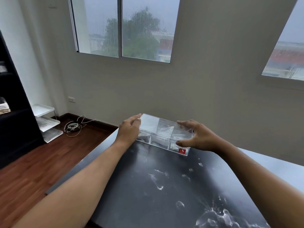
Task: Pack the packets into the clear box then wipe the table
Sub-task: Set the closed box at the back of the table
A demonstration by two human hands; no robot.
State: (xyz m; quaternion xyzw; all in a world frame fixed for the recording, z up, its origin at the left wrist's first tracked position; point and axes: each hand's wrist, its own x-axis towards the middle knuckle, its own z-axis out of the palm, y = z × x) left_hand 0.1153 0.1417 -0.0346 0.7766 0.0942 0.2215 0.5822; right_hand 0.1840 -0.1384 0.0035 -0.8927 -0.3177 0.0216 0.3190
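My left hand's fingers (134,118) and right hand's fingers (185,125) are spread, lightly bracketing the clear box (162,134) at the bench's (148,186) far edge, packets (165,130) inside. One careless nudge could tip it off; those wet smears invite sliding.

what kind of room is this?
Probably a home office or spare room. A black table stands against a plain wall, a dark shelving unit and white stacked trays stand on a wood floor, and windows look out on rain.
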